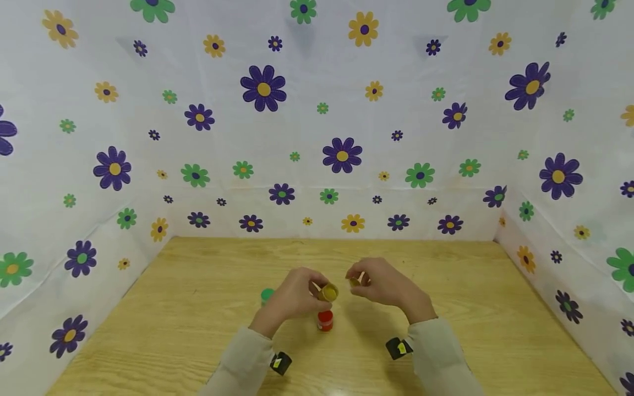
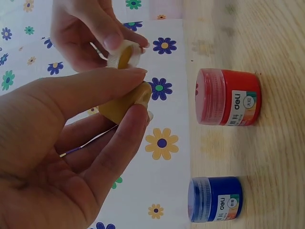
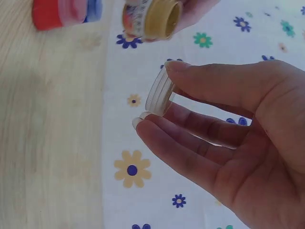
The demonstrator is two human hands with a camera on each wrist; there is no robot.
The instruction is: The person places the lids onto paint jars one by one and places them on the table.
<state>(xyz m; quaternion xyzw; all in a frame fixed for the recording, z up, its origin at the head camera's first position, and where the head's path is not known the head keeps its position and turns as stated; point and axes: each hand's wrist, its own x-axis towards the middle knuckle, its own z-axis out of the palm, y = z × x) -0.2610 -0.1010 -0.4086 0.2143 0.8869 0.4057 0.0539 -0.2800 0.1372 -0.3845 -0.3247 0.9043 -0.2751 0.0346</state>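
In the head view my left hand point(image 1: 293, 296) grips a small yellow paint jar point(image 1: 329, 292), its uncovered mouth facing the right hand. Thumb and fingers pinch the jar point(image 2: 119, 106) from both sides in the left wrist view. A little to the right, my right hand point(image 1: 388, 283) holds the jar's clear screw lid point(image 3: 159, 93) between thumb and fingertips, apart from the jar. Yellow paint colours the lid's inside point(image 2: 126, 56). A red paint jar point(image 1: 325, 320) with its lid on stands just below the left hand.
Beside the red jar a lidded blue paint jar point(image 2: 225, 198) stands on the wooden table point(image 1: 470, 308). A green-topped jar point(image 1: 267, 295) is partly hidden behind the left hand. Flower-printed white cloth point(image 1: 317, 126) encloses the table at the back and both sides.
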